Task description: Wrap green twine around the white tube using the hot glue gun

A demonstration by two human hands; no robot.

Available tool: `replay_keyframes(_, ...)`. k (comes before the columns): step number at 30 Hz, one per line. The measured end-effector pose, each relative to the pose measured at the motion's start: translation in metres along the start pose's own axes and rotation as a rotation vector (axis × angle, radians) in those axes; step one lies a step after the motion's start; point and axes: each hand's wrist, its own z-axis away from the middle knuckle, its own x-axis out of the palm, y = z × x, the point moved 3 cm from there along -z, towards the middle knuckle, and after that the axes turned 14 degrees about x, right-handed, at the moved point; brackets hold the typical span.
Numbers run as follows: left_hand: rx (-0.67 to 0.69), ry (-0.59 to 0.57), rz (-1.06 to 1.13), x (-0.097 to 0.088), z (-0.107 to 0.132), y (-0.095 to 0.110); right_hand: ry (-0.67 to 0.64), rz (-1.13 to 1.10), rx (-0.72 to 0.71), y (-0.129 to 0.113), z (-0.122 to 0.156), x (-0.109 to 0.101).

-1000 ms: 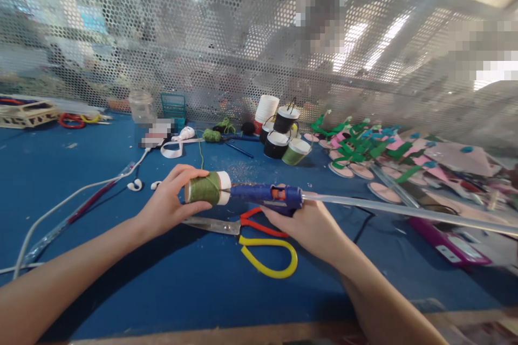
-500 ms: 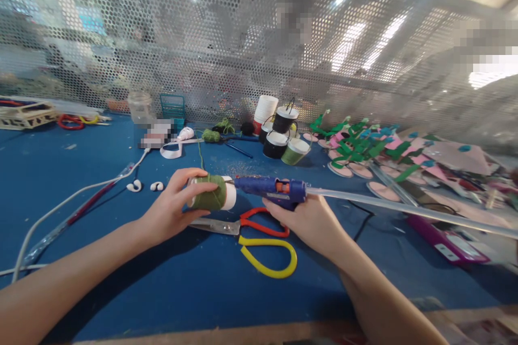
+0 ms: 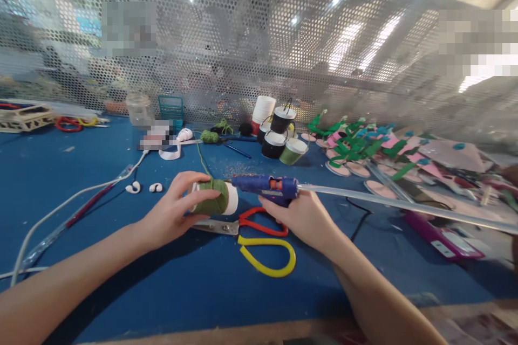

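My left hand [image 3: 174,210] is wrapped round a small white cup covered in green yarn [image 3: 214,198], held on its side above the blue table. A strand of green yarn [image 3: 201,159] runs from the cup back to a yarn ball [image 3: 210,136]. My right hand [image 3: 301,216] grips a blue glue gun [image 3: 267,186] whose nozzle points left at the cup's upper edge. A long clear glue stick [image 3: 404,206] juts out of the gun's back to the right. Scissors with red and yellow handles [image 3: 259,234] lie on the table under both hands.
Yarn-wrapped cups and stacked white cups [image 3: 277,132] stand at the back. Green and pink felt pieces [image 3: 364,148] lie to the right, near a magenta case [image 3: 441,234]. A white cable [image 3: 73,194], two earbuds [image 3: 143,187], a jar [image 3: 140,109] and a perforated metal screen [image 3: 243,38] are also there.
My left hand has tilted and turned the cup slightly, with fingers shifted over the yarn. The glue gun's nozzle has moved from the cup's end up to its upper edge.
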Motion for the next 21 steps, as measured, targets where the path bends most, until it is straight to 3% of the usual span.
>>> replay_keyframes(6,-0.049,0.007,0.009,-0.001,0.0,-0.001,-0.164,-0.236,0.208,0.005,-0.005,0.002)
replay_keyframes(10,-0.081,0.018,0.016,0.0,-0.001,-0.002,-0.093,-0.498,0.237,0.015,-0.021,-0.002)
replay_keyframes(13,-0.11,0.032,0.026,-0.001,-0.002,-0.001,-0.022,-0.574,0.264,0.027,-0.036,-0.003)
replay_keyframes(21,-0.066,0.065,0.054,-0.005,-0.003,0.005,-0.058,-0.009,0.427,0.061,-0.066,0.012)
